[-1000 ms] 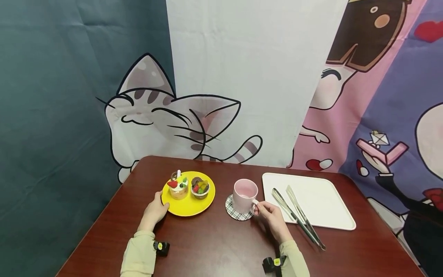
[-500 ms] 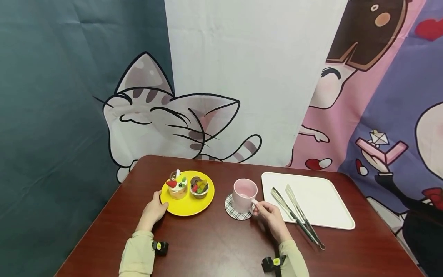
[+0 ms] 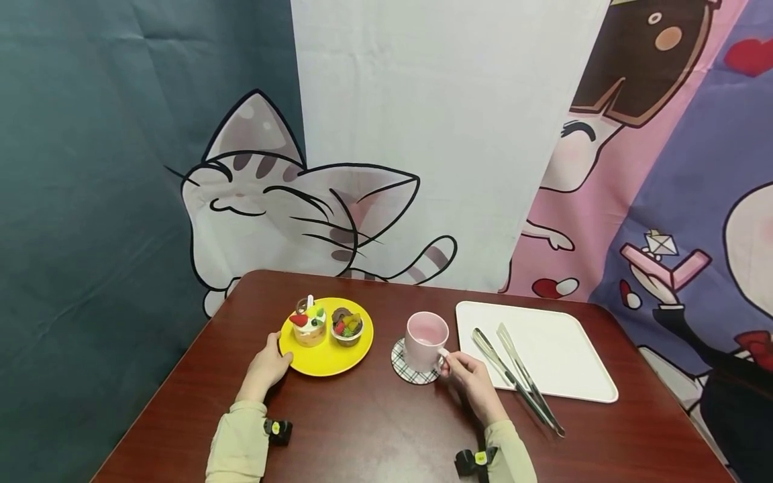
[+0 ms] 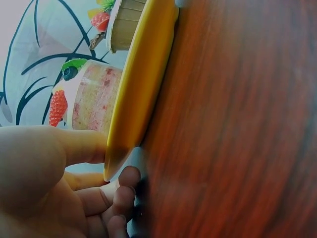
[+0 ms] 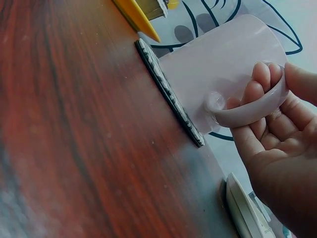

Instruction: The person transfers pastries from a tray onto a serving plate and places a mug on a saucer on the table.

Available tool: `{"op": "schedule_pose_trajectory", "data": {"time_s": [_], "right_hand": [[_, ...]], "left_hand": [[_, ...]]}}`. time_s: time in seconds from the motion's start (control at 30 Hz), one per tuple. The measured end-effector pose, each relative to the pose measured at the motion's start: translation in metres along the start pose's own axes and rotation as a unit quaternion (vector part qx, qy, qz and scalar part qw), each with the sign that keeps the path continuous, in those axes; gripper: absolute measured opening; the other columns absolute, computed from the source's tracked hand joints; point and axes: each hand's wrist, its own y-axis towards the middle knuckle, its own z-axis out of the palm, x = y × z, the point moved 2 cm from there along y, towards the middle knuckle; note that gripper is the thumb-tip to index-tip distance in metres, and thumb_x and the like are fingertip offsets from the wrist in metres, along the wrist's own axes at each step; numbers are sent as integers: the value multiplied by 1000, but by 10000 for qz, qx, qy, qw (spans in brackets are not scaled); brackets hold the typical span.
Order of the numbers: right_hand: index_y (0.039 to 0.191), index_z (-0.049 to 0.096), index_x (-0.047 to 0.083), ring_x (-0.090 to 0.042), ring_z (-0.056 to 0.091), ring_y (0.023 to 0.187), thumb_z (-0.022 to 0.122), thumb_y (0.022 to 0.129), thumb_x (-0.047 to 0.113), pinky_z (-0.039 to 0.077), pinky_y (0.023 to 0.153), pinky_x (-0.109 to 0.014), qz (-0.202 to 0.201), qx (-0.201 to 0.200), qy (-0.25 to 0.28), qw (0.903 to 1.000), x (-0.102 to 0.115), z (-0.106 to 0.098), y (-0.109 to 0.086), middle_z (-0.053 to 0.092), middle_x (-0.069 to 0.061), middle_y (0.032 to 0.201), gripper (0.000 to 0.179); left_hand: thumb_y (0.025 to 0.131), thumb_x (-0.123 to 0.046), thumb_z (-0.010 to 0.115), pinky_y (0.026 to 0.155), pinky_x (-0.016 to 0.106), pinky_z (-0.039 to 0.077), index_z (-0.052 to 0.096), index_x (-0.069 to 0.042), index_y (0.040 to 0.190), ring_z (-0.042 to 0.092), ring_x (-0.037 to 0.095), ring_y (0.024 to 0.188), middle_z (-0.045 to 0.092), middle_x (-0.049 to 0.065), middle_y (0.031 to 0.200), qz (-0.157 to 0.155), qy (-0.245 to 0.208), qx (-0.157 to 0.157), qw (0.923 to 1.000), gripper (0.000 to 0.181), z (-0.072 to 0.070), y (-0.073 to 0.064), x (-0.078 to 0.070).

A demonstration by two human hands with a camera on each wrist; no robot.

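Note:
At the table's left, a yellow plate [image 3: 326,359] carries a strawberry-topped dessert cup [image 3: 310,330] and a chocolate fruit tart [image 3: 347,329]. My left hand [image 3: 267,367] pinches the plate's near-left rim; in the left wrist view the thumb lies on top and fingers curl beneath. A pink mug [image 3: 423,352] stands upright on a round checked coaster [image 3: 403,365]. My right hand [image 3: 474,382] holds the mug by its handle [image 5: 252,111], fingers passing through the loop, as the right wrist view shows.
To the right lies a white tray [image 3: 568,349]. Metal tongs [image 3: 519,379] rest across its near-left edge, their joined end reaching over the brown table [image 3: 362,429]. A curtain [image 3: 423,134] with cartoon prints hangs behind the table.

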Motion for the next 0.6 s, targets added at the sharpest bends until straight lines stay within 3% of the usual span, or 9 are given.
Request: {"op": "schedule_pose_trajectory", "data": {"time_s": [0.2,0.37,0.47,0.6], "right_hand": [[90,54,-11,-8,54,72,53,87,31,47,71,-28,-74,90,-190,9998,-2,-2,-1,57,1,72,42],[85,60,-7,-10,55,71,52,88,28,46,69,-24,-518,-22,-998,9937,9,-5,1,60,-9,74,35],[83,64,6,-7,57,73,56,86,28,46,68,-20,-718,-484,-2083,9742,21,-4,-1,65,-7,76,24],[89,64,16,-12,62,84,60,84,23,50,71,-24,-872,-1114,-3357,9313,39,-7,-10,68,-1,85,9]], "left_hand": [[90,-23,43,95,54,35,13,1,139,43,44,115,35,31,134,-48,66,44,10000,62,2,-2,-1],[90,-24,43,97,55,33,12,1,139,41,44,116,33,31,136,-69,65,52,9999,64,2,-3,-8],[90,-24,43,97,56,33,11,1,139,41,45,115,34,32,134,-150,55,-4,9999,64,-2,-7,-11],[90,-23,43,87,54,40,12,1,139,50,44,102,45,33,123,-312,140,-363,9988,63,-14,-14,-13]]}}
